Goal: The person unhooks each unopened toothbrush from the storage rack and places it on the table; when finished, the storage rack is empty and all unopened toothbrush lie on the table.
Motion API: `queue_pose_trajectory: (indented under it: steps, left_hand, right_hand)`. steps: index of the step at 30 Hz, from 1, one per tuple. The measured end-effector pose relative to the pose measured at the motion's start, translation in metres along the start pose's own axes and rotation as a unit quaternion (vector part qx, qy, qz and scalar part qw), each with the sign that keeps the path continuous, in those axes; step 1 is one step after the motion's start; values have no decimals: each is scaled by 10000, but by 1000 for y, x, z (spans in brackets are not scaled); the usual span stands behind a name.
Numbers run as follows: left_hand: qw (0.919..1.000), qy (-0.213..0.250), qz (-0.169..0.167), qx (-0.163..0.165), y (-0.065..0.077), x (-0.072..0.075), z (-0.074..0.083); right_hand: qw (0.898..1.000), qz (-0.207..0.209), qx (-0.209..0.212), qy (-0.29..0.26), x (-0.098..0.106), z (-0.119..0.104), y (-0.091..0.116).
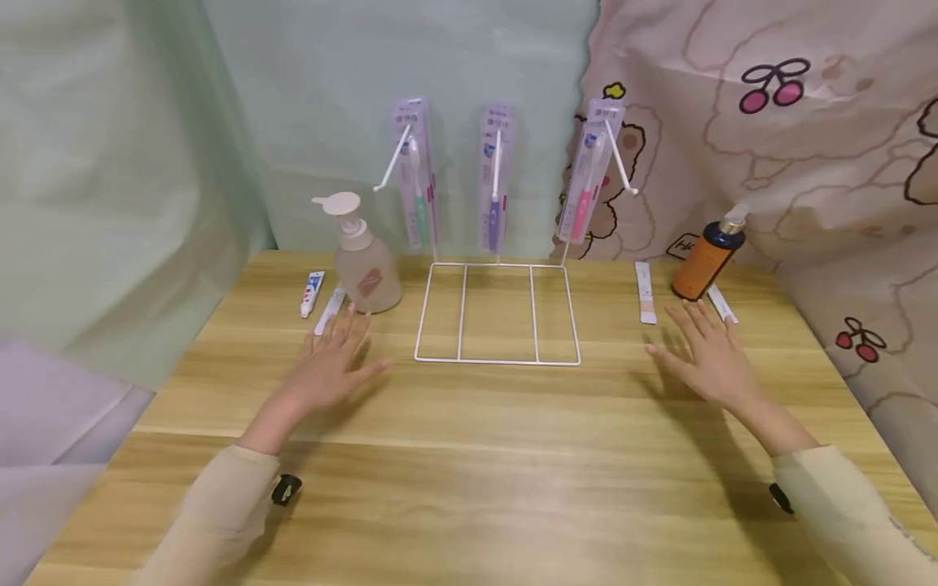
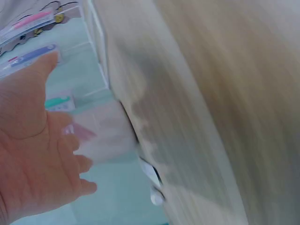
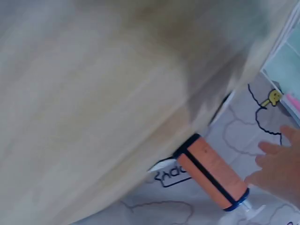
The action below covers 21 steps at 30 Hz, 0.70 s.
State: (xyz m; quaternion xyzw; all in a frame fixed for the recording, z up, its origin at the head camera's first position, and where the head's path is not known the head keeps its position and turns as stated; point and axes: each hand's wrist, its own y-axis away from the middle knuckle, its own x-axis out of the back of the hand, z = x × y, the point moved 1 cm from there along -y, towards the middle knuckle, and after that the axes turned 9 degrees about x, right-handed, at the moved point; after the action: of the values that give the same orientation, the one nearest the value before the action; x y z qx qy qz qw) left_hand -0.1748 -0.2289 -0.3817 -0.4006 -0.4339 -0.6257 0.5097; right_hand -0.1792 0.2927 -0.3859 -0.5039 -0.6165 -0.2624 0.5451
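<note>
My left hand (image 1: pixel 330 366) hovers over the table with fingers spread, just in front of a pale pump bottle (image 1: pixel 369 273). A toothpaste tube (image 1: pixel 312 294) and a slim white packet (image 1: pixel 330 310) lie beside that bottle. On the other side, my right hand (image 1: pixel 709 358) is spread in the same way, near an orange spray bottle (image 1: pixel 705 262) with a dark top. Slim packets lie on both sides of this bottle, one a white and beige packet (image 1: pixel 646 293), the other a white packet (image 1: pixel 722 303). Neither hand holds anything.
Between the hands stands a white wire rack (image 1: pixel 498 361). From its hooks hang three packaged toothbrushes: a green toothbrush (image 1: pixel 420 203), a purple toothbrush (image 1: pixel 494 216) and a pink toothbrush (image 1: pixel 581 213). Behind the wooden table (image 1: pixel 498 472) hang a pale green cloth (image 1: pixel 322 122) and a pink patterned cloth (image 1: pixel 828 179).
</note>
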Motion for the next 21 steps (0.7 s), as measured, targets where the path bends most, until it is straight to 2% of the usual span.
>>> queue_pose_trajectory:
  steps: [2, 6, 11, 16, 21]
  left_hand:
    - [9997, 174, -136, -143, -5, 1, 8]
    - [9983, 436, -374, -106, -13, 4, 26]
    - [9959, 651, -582, -241, -26, 7, 49]
    - [9947, 218, -980, -219, -35, 10, 55]
    - [9905, -336, -1331, -35, -39, -1, 56]
  right_hand:
    - [9998, 68, 183, -68, 3, -4, -6]
    - [9982, 252, 438, -326, 9, -20, -19]
    - [9942, 425, 329, -934, 14, -43, -42]
    - [9830, 335, 159, -1800, 14, -68, -72]
    - [9704, 327, 471, -2345, 7, -94, -94]
